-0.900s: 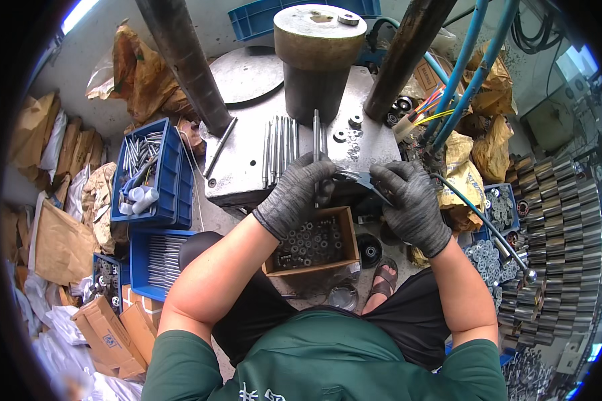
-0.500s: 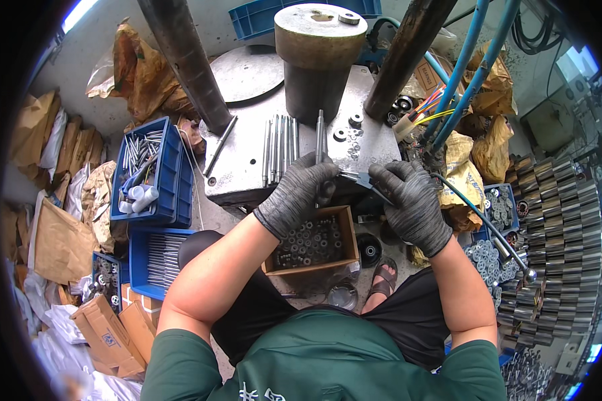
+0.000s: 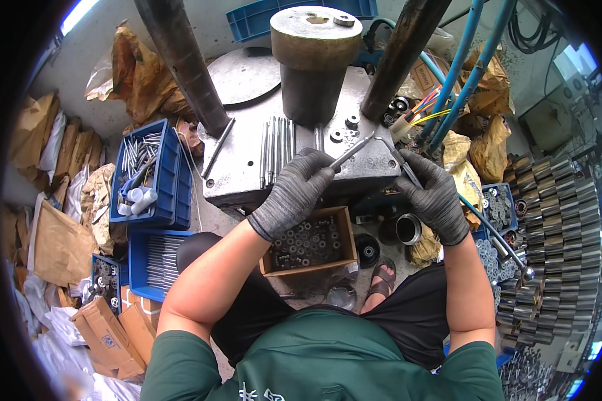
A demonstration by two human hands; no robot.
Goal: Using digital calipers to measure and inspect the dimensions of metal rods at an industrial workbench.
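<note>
since the earlier frame, the metal rod point(image 3: 353, 151) in the left hand point(image 3: 297, 184) has swung from pointing away to a slant toward the right, and the right hand point(image 3: 435, 190) has shifted outward with its slim metal tool point(image 3: 408, 170). the rod now sits above the front right part of the surface point(image 3: 242, 144), its far end close to the tool's tip; whether the two touch, i cannot tell. the left grip is closed, thumb and fingers pinching the rod's near end. the right grip is closed too, fingers curled about the tool, just outside the surface's right edge. the left hand hangs over the front edge, with the cardboard box point(image 3: 352, 242) of small rings below it.

just behind the rod lie a few metal rings point(image 3: 336, 136), and to their left a single rod point(image 3: 319, 137) near the foot of the thick column point(image 3: 314, 77). further left is a row of rods point(image 3: 278, 150), then a bare stretch, then one rod point(image 3: 219, 148) by the left edge. dark posts point(image 3: 180, 67) rise on either side of the column, bounding the room behind the hands; the space between the forearms is open down to the box.
</note>
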